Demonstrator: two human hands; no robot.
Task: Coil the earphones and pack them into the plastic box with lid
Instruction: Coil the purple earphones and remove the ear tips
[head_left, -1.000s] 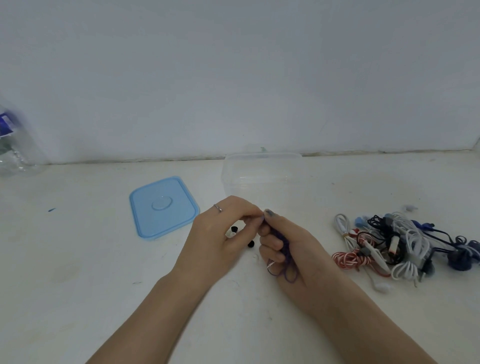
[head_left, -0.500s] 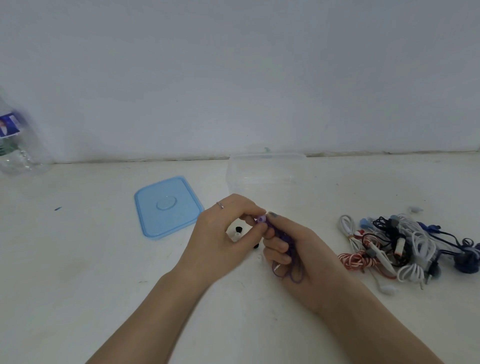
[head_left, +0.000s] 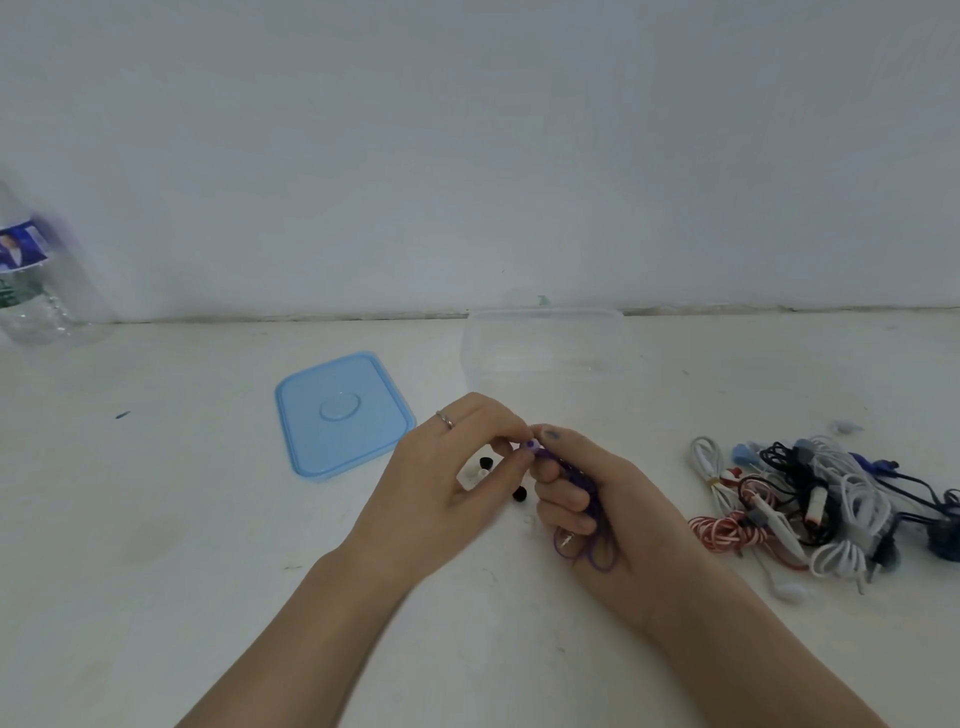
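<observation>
My right hand (head_left: 613, 499) is closed around a coil of purple earphones (head_left: 587, 551), whose loops hang out below the fingers. My left hand (head_left: 452, 478) pinches the purple earbud end (head_left: 530, 446) at the top of that coil, against my right thumb. The clear plastic box (head_left: 545, 343) stands open just beyond my hands, near the wall. Its blue lid (head_left: 340, 413) lies flat on the table to the left of the box.
A pile of several tangled earphones (head_left: 831, 499), white, red-striped, black and blue, lies on the table at the right. Small black and white ear tips (head_left: 483, 467) lie under my left hand. A clear water bottle (head_left: 36, 280) stands at the far left by the wall.
The purple earbud end has come into sight between my left fingertips and right thumb. Both hands stay together in the same spot; the view has shifted slightly.
</observation>
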